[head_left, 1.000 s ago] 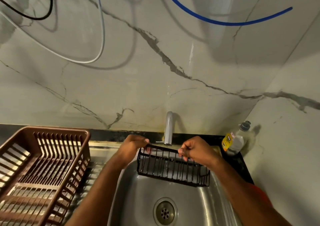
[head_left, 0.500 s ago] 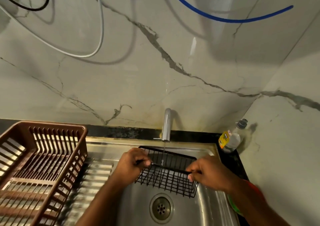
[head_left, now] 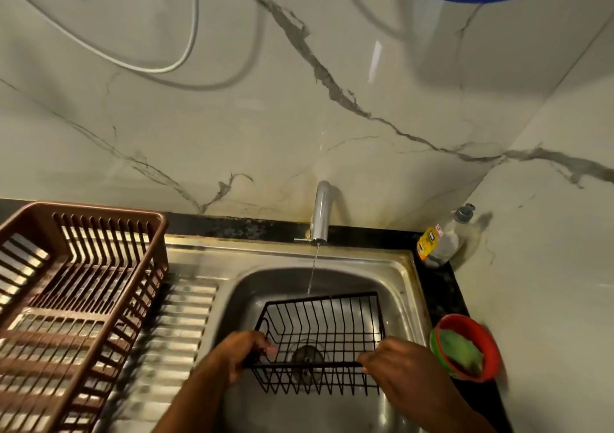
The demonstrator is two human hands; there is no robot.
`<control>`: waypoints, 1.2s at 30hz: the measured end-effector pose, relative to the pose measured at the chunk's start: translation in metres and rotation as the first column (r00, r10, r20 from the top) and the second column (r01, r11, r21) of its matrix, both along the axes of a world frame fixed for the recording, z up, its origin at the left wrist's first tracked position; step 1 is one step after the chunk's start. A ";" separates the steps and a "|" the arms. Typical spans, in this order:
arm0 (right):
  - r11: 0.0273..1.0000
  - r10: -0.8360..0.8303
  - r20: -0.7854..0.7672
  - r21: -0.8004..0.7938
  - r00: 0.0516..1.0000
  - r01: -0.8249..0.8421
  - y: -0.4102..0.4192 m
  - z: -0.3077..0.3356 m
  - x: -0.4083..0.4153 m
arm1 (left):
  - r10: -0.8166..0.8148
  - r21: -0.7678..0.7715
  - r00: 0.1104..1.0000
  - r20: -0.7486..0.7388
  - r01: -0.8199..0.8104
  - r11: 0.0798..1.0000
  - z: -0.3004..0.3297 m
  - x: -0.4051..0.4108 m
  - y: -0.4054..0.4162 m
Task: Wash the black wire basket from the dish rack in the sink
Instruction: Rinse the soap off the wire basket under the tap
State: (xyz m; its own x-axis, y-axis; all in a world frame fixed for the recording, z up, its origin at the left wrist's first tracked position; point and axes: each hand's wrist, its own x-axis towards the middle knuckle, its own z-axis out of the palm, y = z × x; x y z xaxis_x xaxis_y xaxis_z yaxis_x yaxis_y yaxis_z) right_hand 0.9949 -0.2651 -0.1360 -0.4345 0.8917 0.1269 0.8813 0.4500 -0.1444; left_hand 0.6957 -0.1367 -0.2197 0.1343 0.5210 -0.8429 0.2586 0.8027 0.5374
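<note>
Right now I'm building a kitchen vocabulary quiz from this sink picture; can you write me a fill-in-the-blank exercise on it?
1. The left hand and right hand hold the black wire ____ over the sink.
2. A thin stream of ____ runs from the tap.
3. The brown dish rack stands to the ____ of the sink.
4. The red bowl holds a ____ sponge.

Missing words: basket; water; left; green

Both hands (head_left: 319, 362) on wire basket (head_left: 324, 326) (seemingly under the trickle)
</note>
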 end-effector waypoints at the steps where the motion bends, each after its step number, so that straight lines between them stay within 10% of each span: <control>1: 1.000 -0.015 -0.003 0.018 1.000 0.015 0.000 -0.002 0.002 | 0.031 0.013 0.999 0.011 -0.031 0.999 -0.001 0.002 0.004; 15: 0.843 -0.512 -0.200 -0.304 0.836 0.443 0.075 -0.031 -0.034 | 0.257 0.439 0.954 0.154 -0.299 0.847 0.042 0.045 0.019; 17: 0.743 -0.643 -0.430 -0.550 0.634 0.381 0.104 -0.032 -0.051 | 0.244 0.460 0.954 0.171 -0.297 0.837 0.049 0.055 0.013; 19: 0.581 -0.814 -0.557 -0.793 0.165 0.187 0.135 -0.035 -0.063 | 0.210 0.470 0.962 0.175 -0.269 0.841 0.053 0.064 0.008; 22: 0.491 -0.856 -0.421 -0.844 -0.299 -0.218 0.161 -0.039 -0.076 | 0.173 0.503 0.970 0.174 -0.238 0.831 0.060 0.070 0.005; 27: 0.157 -0.941 -0.260 -0.902 0.215 -0.403 0.148 -0.049 -0.083 | 0.209 0.497 0.959 0.190 -0.277 0.822 0.057 0.056 0.020; 29: 0.171 -0.921 -0.250 -0.949 0.298 -0.266 0.154 -0.043 -0.073 | 0.242 0.479 0.950 0.196 -0.309 0.822 0.055 0.051 0.020; 33: 0.410 -0.906 -0.414 -0.910 -0.087 0.059 0.175 -0.040 -0.049 | 0.269 0.494 0.942 0.199 -0.333 0.803 0.055 0.052 0.017; 36: 0.435 -0.869 -0.358 -0.882 -0.341 -0.181 0.178 -0.039 -0.067 | 0.272 0.490 0.936 0.225 -0.349 0.799 0.060 0.056 0.019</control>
State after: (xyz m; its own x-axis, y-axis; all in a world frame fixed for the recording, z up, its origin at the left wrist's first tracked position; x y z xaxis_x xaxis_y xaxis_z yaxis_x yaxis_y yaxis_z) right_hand 0.9275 -0.0876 -0.1752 0.1042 0.7352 -0.6698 -0.5151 -0.5362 -0.6687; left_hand 0.7518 -0.1173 -0.1593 -0.0172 0.9051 -0.4249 -0.0635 0.4231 0.9038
